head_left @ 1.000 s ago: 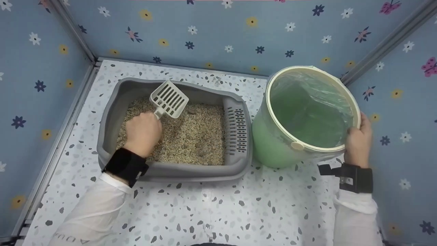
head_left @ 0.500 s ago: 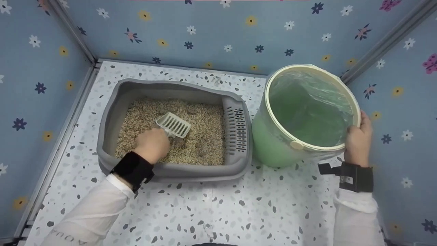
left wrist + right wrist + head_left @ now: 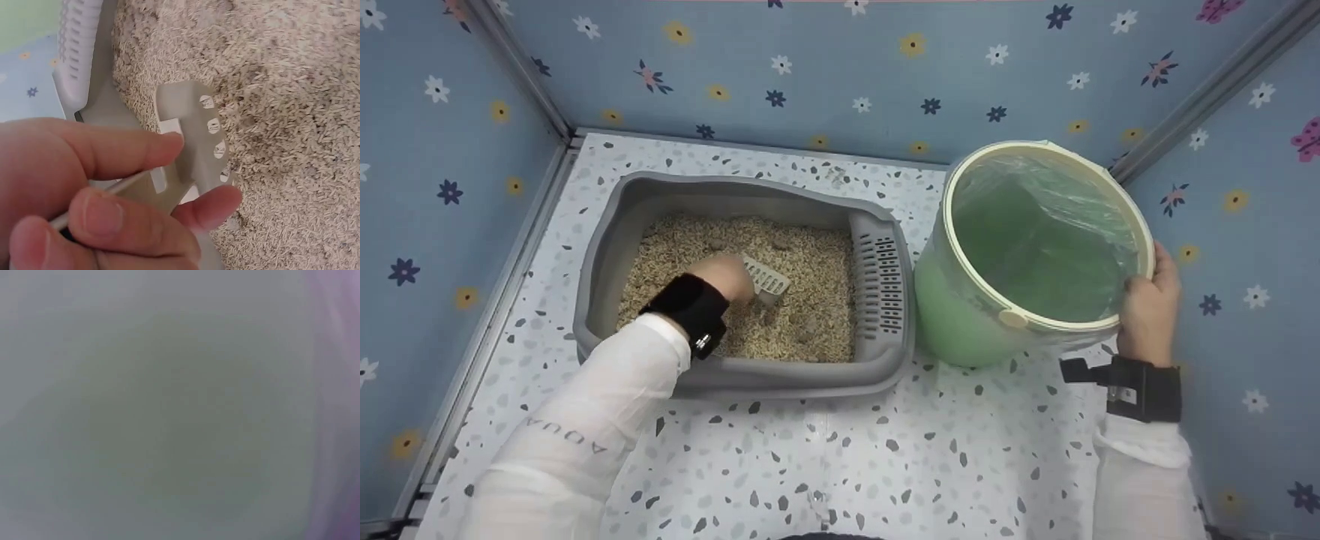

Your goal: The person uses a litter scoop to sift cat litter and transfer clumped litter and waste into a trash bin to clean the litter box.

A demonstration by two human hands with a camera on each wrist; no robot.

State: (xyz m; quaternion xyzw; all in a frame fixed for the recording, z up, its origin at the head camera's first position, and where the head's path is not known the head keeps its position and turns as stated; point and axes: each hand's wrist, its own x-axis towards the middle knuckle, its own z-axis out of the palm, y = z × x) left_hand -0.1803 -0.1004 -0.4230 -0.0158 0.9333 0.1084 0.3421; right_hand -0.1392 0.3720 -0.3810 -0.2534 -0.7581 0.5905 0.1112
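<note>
My left hand (image 3: 725,277) grips the handle of a pale slotted litter scoop (image 3: 766,279) over the litter (image 3: 810,300) in a grey litter box (image 3: 780,382). In the left wrist view the fingers curl round the handle, and the scoop (image 3: 191,112) lies close over the pellets. My right hand (image 3: 1149,311) holds the right rim of a green bin (image 3: 967,330) lined with a clear plastic bag (image 3: 1080,195), its thumb over the cream rim. The bin leans, its mouth toward me. The right wrist view is a grey-green blur.
The box's right end has a perforated step (image 3: 880,285) beside the bin. Both stand on a white speckled surface (image 3: 840,465). Blue flowered panels (image 3: 840,67) with grey metal framing (image 3: 529,75) rise at the back and sides.
The left hand and scoop have come down from the box's back left to the litter, the scoop shifting right and now tilted. The right hand and bin hold their place.
</note>
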